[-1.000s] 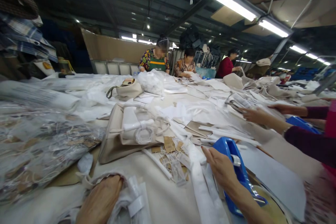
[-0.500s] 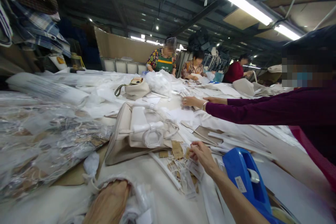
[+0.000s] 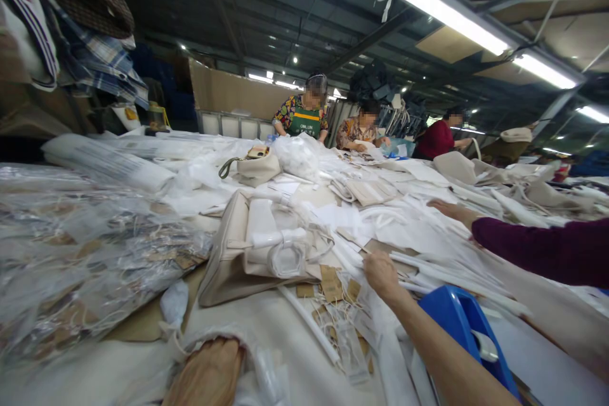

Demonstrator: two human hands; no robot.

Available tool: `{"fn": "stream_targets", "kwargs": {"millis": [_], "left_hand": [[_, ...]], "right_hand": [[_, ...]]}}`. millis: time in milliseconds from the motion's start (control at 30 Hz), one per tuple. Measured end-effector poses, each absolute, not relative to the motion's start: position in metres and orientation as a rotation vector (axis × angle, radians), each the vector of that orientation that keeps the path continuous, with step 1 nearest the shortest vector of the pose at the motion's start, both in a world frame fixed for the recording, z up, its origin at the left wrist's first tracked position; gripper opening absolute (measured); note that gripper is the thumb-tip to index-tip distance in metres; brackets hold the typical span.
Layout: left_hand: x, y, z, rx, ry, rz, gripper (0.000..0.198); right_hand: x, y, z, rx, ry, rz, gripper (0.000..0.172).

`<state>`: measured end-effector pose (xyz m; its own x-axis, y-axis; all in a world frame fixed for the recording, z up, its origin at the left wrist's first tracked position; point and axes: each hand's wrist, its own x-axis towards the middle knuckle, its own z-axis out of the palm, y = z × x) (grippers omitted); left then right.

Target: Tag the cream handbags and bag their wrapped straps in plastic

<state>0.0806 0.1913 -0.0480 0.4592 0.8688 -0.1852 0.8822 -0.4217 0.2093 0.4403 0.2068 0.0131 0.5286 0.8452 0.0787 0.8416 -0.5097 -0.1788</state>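
My right hand (image 3: pixel 380 274) reaches forward over a scatter of brown paper tags (image 3: pixel 333 280) and white strips, fingers curled at the edge of the pile; what they pinch is hidden. My left hand (image 3: pixel 209 373) rests at the bottom of the view on crumpled clear plastic and white wrapping, fingers tucked under it. A beige handbag (image 3: pixel 238 260) with paper-wrapped handles lies just beyond the tags.
A blue tape dispenser (image 3: pixel 466 330) stands right of my forearm. A co-worker's hand (image 3: pixel 450 210) in a maroon sleeve presses on white sheets at right. Plastic bags of tags (image 3: pixel 80 266) pile at left. Three people work at the far end.
My right hand moved forward and right from the tags toward the white strips. The co-worker's arm drew back to the right. The view shifted slightly left.
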Motion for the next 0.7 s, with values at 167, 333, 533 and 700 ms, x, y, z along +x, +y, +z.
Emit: {"fn": "stream_targets", "kwargs": {"millis": [167, 333, 533, 700], "left_hand": [[0.086, 0.186, -0.032, 2.428, 1.505, -0.177, 0.049], [0.092, 0.177, -0.005, 2.416, 1.590, -0.187, 0.050], [0.092, 0.170, 0.022, 2.370, 1.519, -0.187, 0.045], [0.091, 0.169, 0.030, 2.400, 1.492, -0.267, 0.041]], "right_hand": [[0.447, 0.208, 0.020, -2.547, -1.306, 0.116, 0.016], [0.451, 0.193, 0.048, -2.326, -1.065, 0.237, 0.027], [0.390, 0.118, 0.078, -1.856, -1.086, 0.700, 0.024], [0.325, 0.059, 0.047, -1.583, -0.851, 1.392, 0.029]]}}
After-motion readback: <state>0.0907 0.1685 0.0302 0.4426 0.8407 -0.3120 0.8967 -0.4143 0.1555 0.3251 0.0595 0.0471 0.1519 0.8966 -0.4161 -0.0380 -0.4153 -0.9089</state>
